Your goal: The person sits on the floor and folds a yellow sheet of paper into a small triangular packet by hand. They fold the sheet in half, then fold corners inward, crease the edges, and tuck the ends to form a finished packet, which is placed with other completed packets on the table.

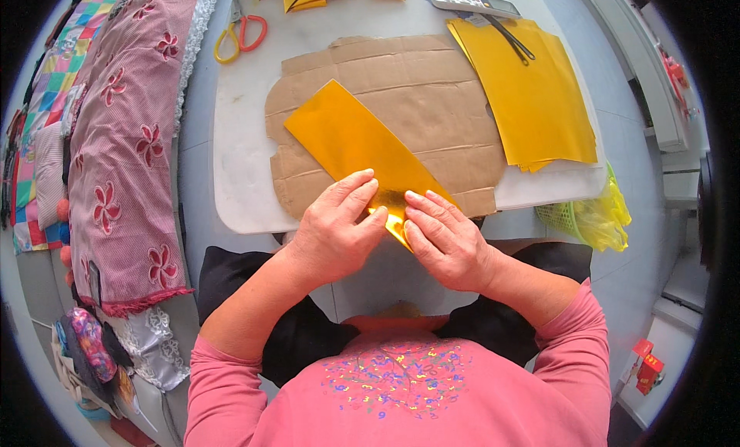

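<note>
A: The gold foil sheet (pixel 358 135) slants across the cardboard (pixel 455 108), near end at the edge of the white table (pixel 239 177)!
B: Your left hand (pixel 337 225) pinches that end, your right hand (pixel 451 240) gripping just beside it!
A: Far left, red-and-yellow scissors (pixel 242 28); right, stacked gold sheets (pixel 536 96)!

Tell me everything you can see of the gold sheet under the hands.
The gold sheet is a long, smooth, shiny strip, seemingly paper or foil. It lies slantwise on the brown cardboard, its far end toward the left. The near end, brighter, looks folded or curled. The left hand and right hand touch it there.
</note>
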`<state>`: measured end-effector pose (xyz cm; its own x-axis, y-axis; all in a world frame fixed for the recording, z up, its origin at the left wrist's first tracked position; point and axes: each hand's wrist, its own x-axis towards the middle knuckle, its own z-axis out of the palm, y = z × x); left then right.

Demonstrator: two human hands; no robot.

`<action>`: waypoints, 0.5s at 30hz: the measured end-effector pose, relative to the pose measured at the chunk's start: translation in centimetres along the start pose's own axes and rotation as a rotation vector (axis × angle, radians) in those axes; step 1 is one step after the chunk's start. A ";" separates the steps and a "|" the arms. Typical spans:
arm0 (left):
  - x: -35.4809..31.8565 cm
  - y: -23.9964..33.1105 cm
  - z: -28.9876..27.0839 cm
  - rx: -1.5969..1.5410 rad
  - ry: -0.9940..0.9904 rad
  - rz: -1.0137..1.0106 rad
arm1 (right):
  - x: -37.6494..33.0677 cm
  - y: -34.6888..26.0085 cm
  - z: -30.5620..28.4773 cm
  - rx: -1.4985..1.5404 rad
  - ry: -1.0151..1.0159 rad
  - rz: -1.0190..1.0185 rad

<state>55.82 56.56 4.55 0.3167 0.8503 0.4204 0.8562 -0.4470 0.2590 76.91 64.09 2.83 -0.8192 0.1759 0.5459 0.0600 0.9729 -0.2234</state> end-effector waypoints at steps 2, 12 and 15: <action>0.1 -0.1 -0.1 -0.034 -0.012 -0.034 | -0.2 0.1 0.0 0.030 0.026 0.049; 0.4 -0.4 -0.3 -0.340 -0.041 -0.238 | -0.1 0.2 -0.9 0.103 0.047 0.397; 0.7 -0.1 -0.3 -0.388 -0.032 -0.311 | 0.1 0.3 -1.0 0.117 0.049 0.462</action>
<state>55.87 57.09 5.08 0.0875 0.9652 0.2464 0.6991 -0.2357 0.6750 77.45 64.53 3.60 -0.6938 0.5953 0.4053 0.3443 0.7685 -0.5394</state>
